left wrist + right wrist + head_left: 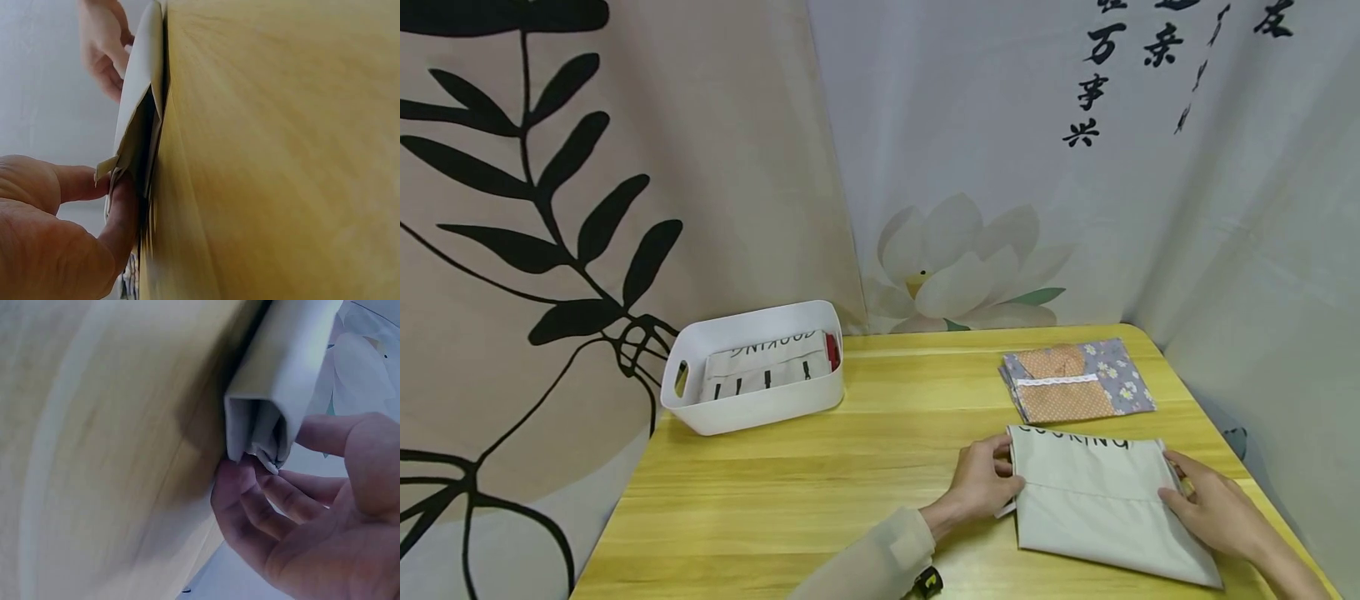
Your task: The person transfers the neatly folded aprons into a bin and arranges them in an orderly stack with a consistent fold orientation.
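Observation:
A folded off-white cloth (1093, 500) with black COOKING lettering near its far edge lies on the table, its layers showing at the side in the left wrist view. At its left edge my left hand (979, 479) pinches the layers, thumb above and fingers underneath. On the opposite edge my right hand (1217, 504) holds the fold between thumb and fingers. Up close in the right wrist view, the rolled end of the cloth (278, 369) sits between the thumb and curled fingertips. A stiff flap (107, 166) sticks out beside the left thumb.
Just beyond the cloth lies a folded flowered purple and orange dotted cloth (1067, 404) with a white lace strip. A white plastic basket (767, 417) at the back left contains another folded COOKING cloth (775, 358) and something red. Curtains (737, 167) hang behind the wooden table (820, 492).

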### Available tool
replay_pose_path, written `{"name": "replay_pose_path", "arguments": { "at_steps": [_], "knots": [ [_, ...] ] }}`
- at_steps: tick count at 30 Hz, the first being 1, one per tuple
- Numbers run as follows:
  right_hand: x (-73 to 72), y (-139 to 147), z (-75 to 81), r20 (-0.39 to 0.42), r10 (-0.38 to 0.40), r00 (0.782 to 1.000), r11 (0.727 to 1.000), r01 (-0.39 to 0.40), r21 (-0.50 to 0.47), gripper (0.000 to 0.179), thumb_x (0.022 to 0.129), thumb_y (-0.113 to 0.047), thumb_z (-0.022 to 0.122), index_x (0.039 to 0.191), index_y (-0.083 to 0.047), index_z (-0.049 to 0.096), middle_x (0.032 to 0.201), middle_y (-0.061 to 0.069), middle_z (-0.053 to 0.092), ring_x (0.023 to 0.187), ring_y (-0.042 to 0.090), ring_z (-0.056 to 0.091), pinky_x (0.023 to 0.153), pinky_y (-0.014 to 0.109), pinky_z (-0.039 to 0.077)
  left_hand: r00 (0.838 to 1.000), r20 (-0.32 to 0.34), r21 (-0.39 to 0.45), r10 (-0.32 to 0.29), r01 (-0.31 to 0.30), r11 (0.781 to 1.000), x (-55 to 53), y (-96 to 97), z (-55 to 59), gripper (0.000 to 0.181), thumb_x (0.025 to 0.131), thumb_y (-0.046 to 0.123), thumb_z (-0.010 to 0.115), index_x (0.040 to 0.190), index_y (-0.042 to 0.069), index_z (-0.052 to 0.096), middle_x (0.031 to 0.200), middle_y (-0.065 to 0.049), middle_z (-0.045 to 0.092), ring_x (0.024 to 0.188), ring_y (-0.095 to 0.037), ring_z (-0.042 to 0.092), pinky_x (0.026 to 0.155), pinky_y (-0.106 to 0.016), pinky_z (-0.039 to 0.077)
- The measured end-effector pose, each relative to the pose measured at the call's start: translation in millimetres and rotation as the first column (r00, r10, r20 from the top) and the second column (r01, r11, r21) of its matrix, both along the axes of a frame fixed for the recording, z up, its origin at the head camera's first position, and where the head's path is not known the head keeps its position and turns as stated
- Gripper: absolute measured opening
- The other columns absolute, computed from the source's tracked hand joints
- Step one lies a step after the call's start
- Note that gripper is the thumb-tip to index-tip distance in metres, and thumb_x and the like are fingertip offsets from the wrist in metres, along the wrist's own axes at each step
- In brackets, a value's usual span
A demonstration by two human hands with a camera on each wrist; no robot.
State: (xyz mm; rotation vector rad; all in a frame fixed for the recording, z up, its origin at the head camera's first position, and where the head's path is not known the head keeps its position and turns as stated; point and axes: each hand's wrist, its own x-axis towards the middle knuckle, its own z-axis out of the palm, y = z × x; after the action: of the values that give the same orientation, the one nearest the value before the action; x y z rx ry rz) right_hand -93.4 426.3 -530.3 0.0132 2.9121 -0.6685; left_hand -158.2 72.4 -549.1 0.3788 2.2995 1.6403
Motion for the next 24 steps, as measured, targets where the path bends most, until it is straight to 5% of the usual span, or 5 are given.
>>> {"name": "replay_pose_path", "arguments": {
  "at_steps": [7,13,17,21,24],
  "knots": [
    [0.3,0,-1.0,0.028,-0.07,0.997,0.997,0.071,-0.044,0.077,0.102,-0.019,0.083,0.155,0.023,0.046,0.125,0.038,0.071,0.093,0.033,0.081,0.068,0.037,0.064,1.0,-0.016,-0.002,-0.007,0.007,1.0,-0.1,-1.0,1.9,0.064,0.09,-0.005,0.084,0.152,0.001,0.068,0.14,-0.014,0.079,0.104,-0.014,0.083,0.084,-0.022,0.068],
    [2.8,3,-4.7,0.069,-0.156,0.985,0.976,0.165,-0.143,0.078,0.103,-0.024,0.083,0.158,0.019,0.047,0.135,0.045,0.064,0.106,0.048,0.081,0.075,0.043,0.07,1.0,0.002,0.007,0.005,-0.005,1.0,1.2,-2.5,1.2,0.065,0.09,-0.005,0.084,0.152,0.004,0.069,0.139,-0.012,0.079,0.103,-0.012,0.083,0.084,-0.02,0.067],
    [4.6,4,-4.2,0.013,-0.18,0.984,0.968,0.179,-0.173,0.072,0.103,-0.023,0.083,0.156,0.016,0.053,0.135,0.043,0.067,0.107,0.047,0.081,0.075,0.038,0.07,1.0,0.001,0.022,0.01,-0.01,1.0,2.2,-5.8,1.6,0.066,0.09,-0.005,0.084,0.153,0.004,0.068,0.142,-0.013,0.078,0.103,-0.01,0.082,0.083,-0.019,0.066],
    [6.1,1,-0.7,-0.083,-0.193,0.978,0.967,0.176,-0.184,0.065,0.103,-0.022,0.085,0.152,0.012,0.061,0.129,0.034,0.075,0.097,0.016,0.083,0.071,0.023,0.064,1.0,-0.002,0.055,0.013,-0.013,0.998,3.1,-12.1,4.5,0.065,0.091,-0.006,0.083,0.153,0.003,0.067,0.144,-0.015,0.077,0.104,-0.011,0.082,0.084,-0.02,0.067],
    [7.0,-2,3.9,-0.134,-0.204,0.97,0.963,0.173,-0.208,0.058,0.104,-0.022,0.085,0.148,0.01,0.065,0.127,0.031,0.079,0.088,-0.014,0.069,0.07,0.017,0.059,1.0,-0.003,0.082,0.011,-0.011,0.997,2.7,-17.0,8.3,0.064,0.092,-0.006,0.083,0.153,0.003,0.067,0.145,-0.015,0.076,0.106,-0.013,0.082,0.084,-0.022,0.068]
  ]
}}
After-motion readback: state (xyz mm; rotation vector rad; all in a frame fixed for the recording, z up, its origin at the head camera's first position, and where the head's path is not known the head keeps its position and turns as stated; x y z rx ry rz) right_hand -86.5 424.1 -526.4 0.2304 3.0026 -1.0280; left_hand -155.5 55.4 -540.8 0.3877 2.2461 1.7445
